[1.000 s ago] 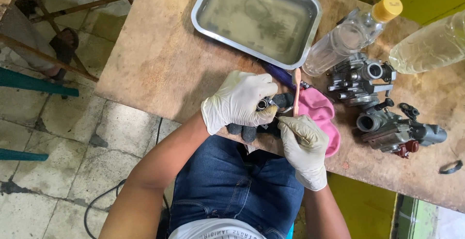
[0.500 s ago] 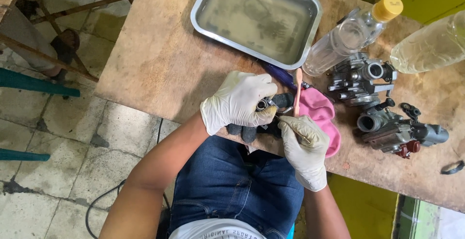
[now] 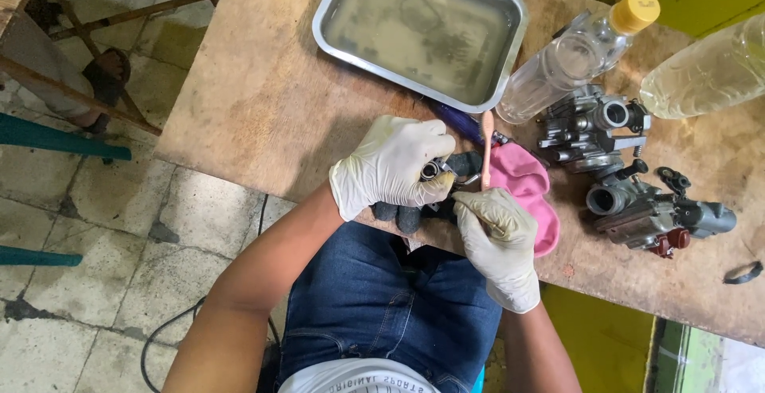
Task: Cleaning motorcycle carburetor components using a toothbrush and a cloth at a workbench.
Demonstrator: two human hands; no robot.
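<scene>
Head: clear bottle [image 3: 575,58], yellow cap, by tray [image 3: 328,38].

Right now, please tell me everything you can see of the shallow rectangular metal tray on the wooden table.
The shallow rectangular metal tray is silvery, with rounded corners and a rolled rim. It lies flat but askew at the far side of the worn wooden table. It holds cloudy liquid with dark specks. A clear plastic bottle with a yellow cap lies beside its right end. No hand touches it.

gloved left hand [image 3: 392,166] clenched, right hand [image 3: 500,237] pinching
</scene>
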